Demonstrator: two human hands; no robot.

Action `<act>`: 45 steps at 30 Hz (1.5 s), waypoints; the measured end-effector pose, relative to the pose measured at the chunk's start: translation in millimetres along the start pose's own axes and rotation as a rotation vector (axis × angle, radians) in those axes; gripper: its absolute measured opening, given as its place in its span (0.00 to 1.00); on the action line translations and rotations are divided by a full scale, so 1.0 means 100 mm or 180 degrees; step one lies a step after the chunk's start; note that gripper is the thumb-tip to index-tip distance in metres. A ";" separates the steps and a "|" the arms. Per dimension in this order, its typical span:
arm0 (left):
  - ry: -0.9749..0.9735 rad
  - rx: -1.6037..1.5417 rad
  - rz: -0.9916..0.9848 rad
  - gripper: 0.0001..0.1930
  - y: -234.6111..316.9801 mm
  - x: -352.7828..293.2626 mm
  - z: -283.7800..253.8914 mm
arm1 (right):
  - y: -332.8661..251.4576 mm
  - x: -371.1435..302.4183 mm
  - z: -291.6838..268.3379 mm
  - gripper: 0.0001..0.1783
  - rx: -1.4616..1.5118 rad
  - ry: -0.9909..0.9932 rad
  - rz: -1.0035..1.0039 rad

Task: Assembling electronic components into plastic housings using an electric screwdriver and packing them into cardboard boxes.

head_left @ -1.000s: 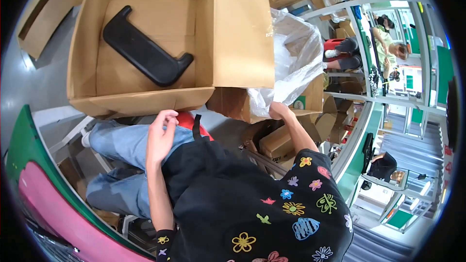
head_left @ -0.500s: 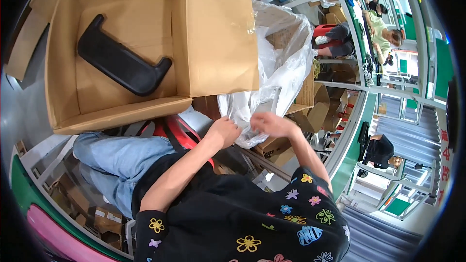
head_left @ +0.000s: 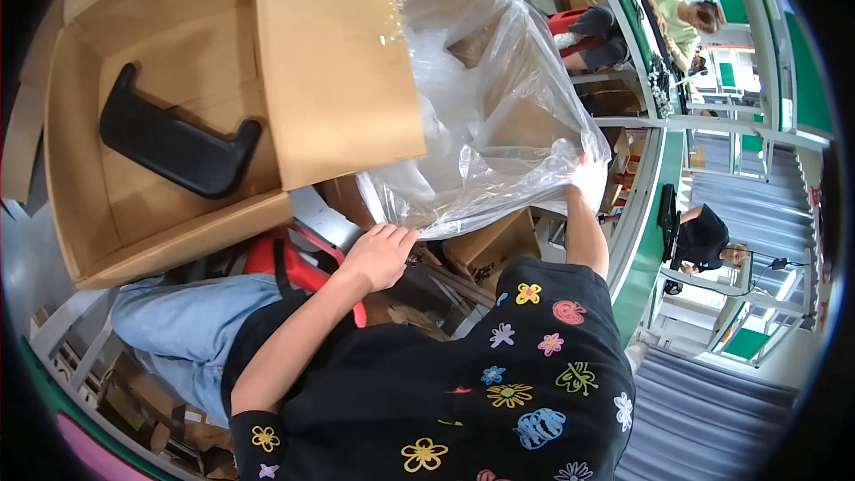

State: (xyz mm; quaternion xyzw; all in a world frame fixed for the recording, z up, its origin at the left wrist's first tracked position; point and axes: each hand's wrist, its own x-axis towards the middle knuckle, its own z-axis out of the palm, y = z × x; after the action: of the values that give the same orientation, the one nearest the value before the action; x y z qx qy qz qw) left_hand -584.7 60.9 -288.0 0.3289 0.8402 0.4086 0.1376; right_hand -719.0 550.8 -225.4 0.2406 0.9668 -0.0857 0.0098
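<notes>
A large clear plastic bag [head_left: 485, 156] spreads over the box to the right of the open carton. At its near left edge, the fingers of my left hand [head_left: 378, 256] are bent over the film and pinch it. Out at the bag's right corner is my right hand [head_left: 586, 178], gripping the plastic, with part of the hand veiled by shiny film. Between the two hands the near edge of the bag is stretched into folds. A black, curved part with two upturned ends [head_left: 178, 134] lies in the open cardboard box [head_left: 178, 236] on the left.
A wide carton flap [head_left: 338, 71] overlaps the bag's left side. Under the bag stands another open cardboard box [head_left: 499, 249]. A red stool [head_left: 267, 254] is beside my legs. On the right runs a green-edged bench [head_left: 655, 205], with other people seated beyond it.
My right hand has moved right and slightly up, drawing the bag wider. My left hand has shifted a little left and down. The view has moved, so the carton appears farther left.
</notes>
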 end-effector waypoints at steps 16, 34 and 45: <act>-0.0091 0.0820 -0.0485 0.15 0.21 -0.09 -0.14 | 1.65 1.13 1.75 0.29 0.2838 0.0186 0.0911; -0.0264 0.0945 -0.0901 0.21 0.04 -0.55 -0.02 | -0.02 -0.89 2.71 0.30 -0.0872 -0.0828 -0.1011; -0.0675 0.0991 -0.1466 0.15 -0.15 -0.42 -0.07 | -0.56 -1.90 2.62 0.30 -0.1440 -0.0702 -0.1331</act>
State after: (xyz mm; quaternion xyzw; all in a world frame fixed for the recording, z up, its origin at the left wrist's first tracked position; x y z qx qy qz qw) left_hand -563.9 21.9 -296.7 0.1876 0.9262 0.1962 0.2616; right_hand -582.6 369.2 -463.4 0.0178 0.9829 0.1056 0.1499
